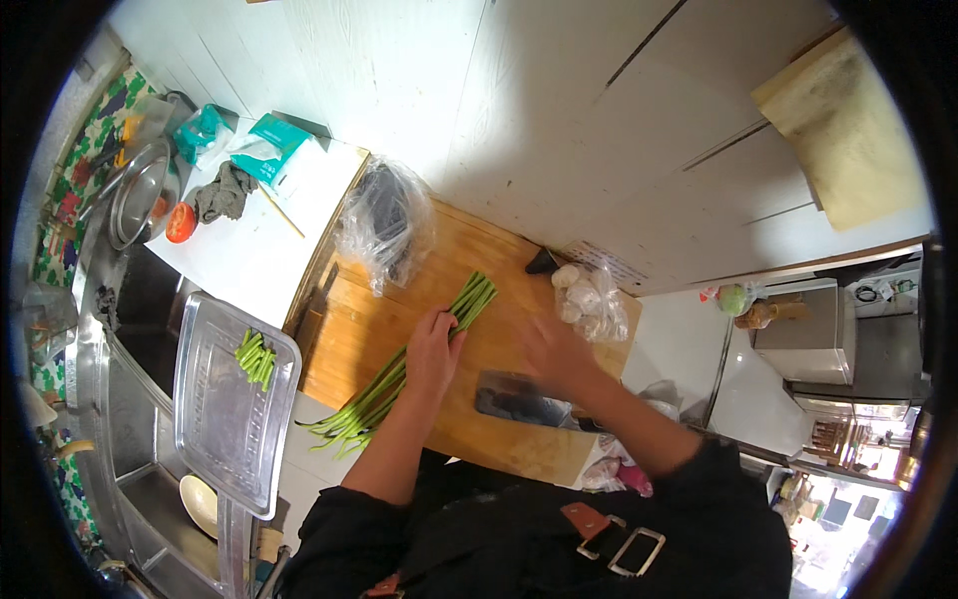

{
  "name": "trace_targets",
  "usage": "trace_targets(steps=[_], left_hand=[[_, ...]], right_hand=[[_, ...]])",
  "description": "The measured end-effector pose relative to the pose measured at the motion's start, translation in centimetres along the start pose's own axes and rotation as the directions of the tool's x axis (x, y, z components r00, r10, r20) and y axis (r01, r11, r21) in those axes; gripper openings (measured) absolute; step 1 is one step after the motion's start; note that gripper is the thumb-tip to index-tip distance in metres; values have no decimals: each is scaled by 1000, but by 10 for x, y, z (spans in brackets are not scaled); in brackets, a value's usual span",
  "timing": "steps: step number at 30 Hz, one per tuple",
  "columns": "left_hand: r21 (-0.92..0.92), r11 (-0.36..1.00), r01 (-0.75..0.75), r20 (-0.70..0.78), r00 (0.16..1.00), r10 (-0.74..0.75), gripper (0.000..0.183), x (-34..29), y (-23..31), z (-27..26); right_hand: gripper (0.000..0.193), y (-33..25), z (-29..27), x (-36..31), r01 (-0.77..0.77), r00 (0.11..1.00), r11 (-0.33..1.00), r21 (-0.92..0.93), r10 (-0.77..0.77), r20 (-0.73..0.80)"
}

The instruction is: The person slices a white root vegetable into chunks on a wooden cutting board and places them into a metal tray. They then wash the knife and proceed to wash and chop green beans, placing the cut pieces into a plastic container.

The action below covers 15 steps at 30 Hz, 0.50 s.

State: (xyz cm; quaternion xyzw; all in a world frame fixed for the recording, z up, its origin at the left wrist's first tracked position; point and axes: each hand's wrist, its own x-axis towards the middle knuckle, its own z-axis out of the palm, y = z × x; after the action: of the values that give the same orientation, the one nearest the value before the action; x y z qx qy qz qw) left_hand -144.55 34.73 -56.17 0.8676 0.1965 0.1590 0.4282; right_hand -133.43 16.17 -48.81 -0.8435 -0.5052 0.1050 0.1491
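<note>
My left hand [433,351] is closed around a bundle of long green stalks [379,399], which look like garlic scapes. They lie slantwise on the wooden cutting board [349,334], their even ends up and to the right, the thin ends down and to the left. My right hand [555,355] is over the right part of the board, smeared by motion, so its fingers are not clear. Just below it a wide dark cleaver [519,399] lies on the board. Short cut green pieces [256,359] sit in the metal tray [215,419] on the left.
A clear plastic bag with dark contents [384,225] rests on the board's far left corner. Garlic bulbs in a bag [591,299] lie at its far right. Leftward are a halved tomato [181,223], a grey rag [226,192], a metal bowl [140,205] and a sink [160,499].
</note>
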Motion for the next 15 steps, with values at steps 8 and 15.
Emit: trace_targets(steps=[8,15], left_hand=[[-19,994,-108,-5,994,108,26,8,4,5],[43,996,-79,-21,997,80,26,6,6,3]], right_hand=[[48,7,32,-161,-378,883,924,-61,379,277],[29,-25,-36,-89,-587,786,808,47,555,271]])
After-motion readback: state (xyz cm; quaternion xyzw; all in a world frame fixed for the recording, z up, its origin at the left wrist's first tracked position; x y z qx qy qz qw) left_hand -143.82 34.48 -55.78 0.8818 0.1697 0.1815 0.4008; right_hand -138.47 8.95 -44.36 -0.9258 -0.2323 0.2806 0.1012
